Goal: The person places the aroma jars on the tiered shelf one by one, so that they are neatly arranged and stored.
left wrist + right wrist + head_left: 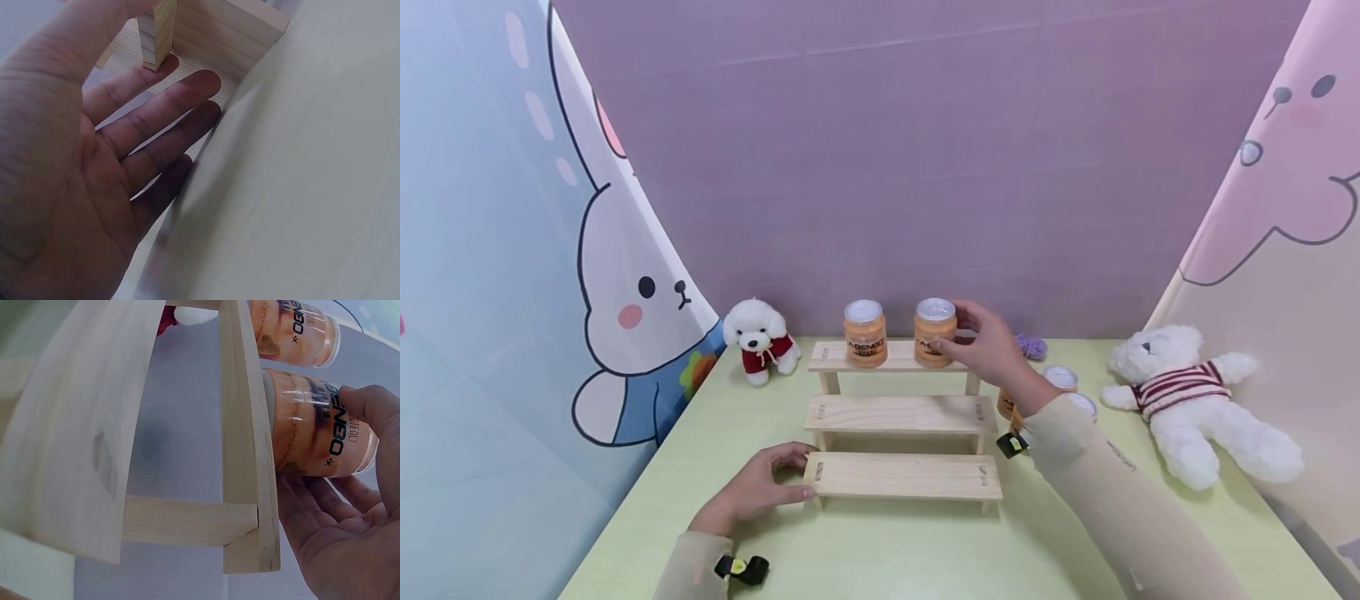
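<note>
A three-step wooden rack (901, 475) stands on the table. My left hand (762, 481) holds the left end of its lowest step, thumb at the front edge and forefinger at the back. In the left wrist view, the wooden end (156, 37) sits between thumb and forefinger, the other fingers spread below. My right hand (991, 346) grips an orange jar (934, 333) with a clear lid at the right of the top step, thumb on the label side. A matching jar (865, 335) stands upright to its left, a gap between them.
Several more orange jars (1060, 377) stand right of the rack, partly hidden by my right forearm. A purple item (1032, 347) lies behind them. A white plush dog (758, 337) sits at back left, a white plush bear (1195, 400) lies at right. A purple cloth wall closes the back.
</note>
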Demonstrator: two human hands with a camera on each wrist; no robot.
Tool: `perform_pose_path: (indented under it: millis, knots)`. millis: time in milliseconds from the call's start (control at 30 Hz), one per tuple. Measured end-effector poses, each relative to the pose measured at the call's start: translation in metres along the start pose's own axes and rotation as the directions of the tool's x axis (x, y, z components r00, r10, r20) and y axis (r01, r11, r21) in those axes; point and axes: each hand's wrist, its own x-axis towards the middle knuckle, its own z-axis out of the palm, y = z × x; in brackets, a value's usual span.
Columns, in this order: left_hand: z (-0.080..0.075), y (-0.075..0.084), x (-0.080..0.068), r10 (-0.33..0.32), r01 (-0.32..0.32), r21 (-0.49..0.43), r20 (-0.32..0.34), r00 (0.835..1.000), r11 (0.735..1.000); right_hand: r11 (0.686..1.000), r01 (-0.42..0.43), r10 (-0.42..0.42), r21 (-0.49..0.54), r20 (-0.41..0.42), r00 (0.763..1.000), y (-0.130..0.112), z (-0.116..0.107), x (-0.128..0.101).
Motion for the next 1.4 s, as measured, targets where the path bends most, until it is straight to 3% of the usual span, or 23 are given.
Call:
perform_pose_path:
  millis: [1033, 1400]
  knots:
    - [-0.002, 0.003, 0.001, 0.013, -0.013, -0.028, 0.007, 1.0, 1.0, 1.0, -0.004, 0.004, -0.03, 0.012, 1.0, -0.001, 0.002, 0.001]
    - [-0.001, 0.001, 0.0, 0.013, -0.013, -0.029, 0.014, 1.0, 1.0, 0.999, -0.001, 0.0, 0.041, 0.019, 1.0, 0.007, -0.005, -0.01]
